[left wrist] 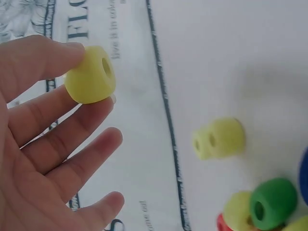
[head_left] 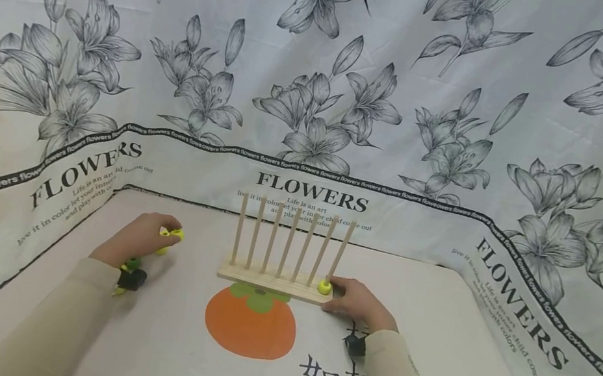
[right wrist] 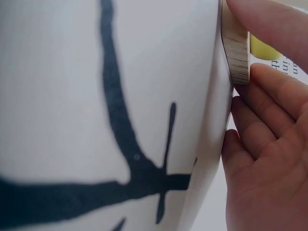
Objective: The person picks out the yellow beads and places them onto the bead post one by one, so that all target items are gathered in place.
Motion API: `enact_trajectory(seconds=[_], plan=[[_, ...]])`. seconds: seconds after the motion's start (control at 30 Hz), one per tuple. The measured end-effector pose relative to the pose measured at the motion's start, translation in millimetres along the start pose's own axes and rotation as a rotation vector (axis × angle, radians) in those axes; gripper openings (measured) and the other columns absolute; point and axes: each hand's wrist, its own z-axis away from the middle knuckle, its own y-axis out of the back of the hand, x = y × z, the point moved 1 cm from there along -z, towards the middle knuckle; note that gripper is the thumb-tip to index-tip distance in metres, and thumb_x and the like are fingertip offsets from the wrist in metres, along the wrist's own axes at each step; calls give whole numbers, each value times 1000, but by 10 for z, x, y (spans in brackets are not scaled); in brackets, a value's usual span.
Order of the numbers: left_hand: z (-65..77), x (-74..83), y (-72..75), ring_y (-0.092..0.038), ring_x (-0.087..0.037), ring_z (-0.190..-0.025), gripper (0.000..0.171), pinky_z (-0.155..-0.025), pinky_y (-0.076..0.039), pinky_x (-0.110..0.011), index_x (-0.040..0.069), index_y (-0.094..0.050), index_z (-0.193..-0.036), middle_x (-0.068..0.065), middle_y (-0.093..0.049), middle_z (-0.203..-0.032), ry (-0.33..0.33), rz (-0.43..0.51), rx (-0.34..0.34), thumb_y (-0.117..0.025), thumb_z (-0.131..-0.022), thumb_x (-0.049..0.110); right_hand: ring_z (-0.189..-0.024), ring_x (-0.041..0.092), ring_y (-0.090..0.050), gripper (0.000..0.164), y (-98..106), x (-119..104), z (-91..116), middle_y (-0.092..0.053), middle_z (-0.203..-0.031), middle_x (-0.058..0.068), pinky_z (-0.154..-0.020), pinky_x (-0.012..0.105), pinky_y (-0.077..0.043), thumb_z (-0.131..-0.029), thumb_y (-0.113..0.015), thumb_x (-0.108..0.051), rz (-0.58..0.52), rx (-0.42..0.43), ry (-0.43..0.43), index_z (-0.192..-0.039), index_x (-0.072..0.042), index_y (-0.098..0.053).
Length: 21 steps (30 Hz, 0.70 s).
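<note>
Between the thumb and fingers of my left hand (head_left: 135, 239) is a yellow bead (left wrist: 90, 77) with a hole through it, pinched up off the table. The little finger and its neighbour are spread apart from it in the left wrist view. To the right stands a wooden peg rack (head_left: 268, 283) with several upright pegs in a row. A yellow bead (head_left: 324, 287) sits at the bottom of its rightmost peg. My right hand (head_left: 359, 303) grips that end of the rack's base, thumb on one side and fingers on the other in the right wrist view.
Two more yellow beads (left wrist: 227, 137) lie close together beyond the left hand. A green bead (left wrist: 273, 203) lies among yellow, red and blue ones, partly hidden by the left wrist in the head view. A flowered cloth (head_left: 312, 117) rises behind the table.
</note>
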Motion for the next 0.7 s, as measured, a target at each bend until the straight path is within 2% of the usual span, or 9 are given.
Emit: enact_trajectory(seconds=[0.3,0.47,0.53,0.7], plan=[[-4,270,109,-54,-36,-120,42,-100,-45,-55,5,-58,-130,-16,-62,-126,-1,19,15,-58,-96,29,-138,37,-39,78,-2,-1,5,-49,-146,10,-113,60,-29,-70,-84,-38,0,1,8,-139,-17,-54],[-33,398,165,-61,-27,-99,42,-89,-51,-46,7,-59,-130,-15,-62,-126,-12,11,36,-58,-95,30,-139,37,-39,77,-10,21,-12,-49,-147,10,-113,61,-29,-71,-83,-38,-1,1,12,-139,-18,-54],[-42,457,194,-61,-26,-98,41,-88,-50,-45,7,-60,-129,-15,-63,-126,-26,8,50,-59,-95,30,-139,37,-39,77,-11,29,-19,-49,-147,10,-112,61,-30,-71,-83,-38,3,2,16,-139,-18,-54],[-56,601,261,-55,-34,-121,40,-101,-45,-54,6,-61,-128,-15,-63,-127,-61,1,73,-59,-94,29,-138,37,-39,77,-8,29,-25,-48,-147,10,-112,62,-30,-71,-83,-38,4,-1,19,-139,-18,-54]])
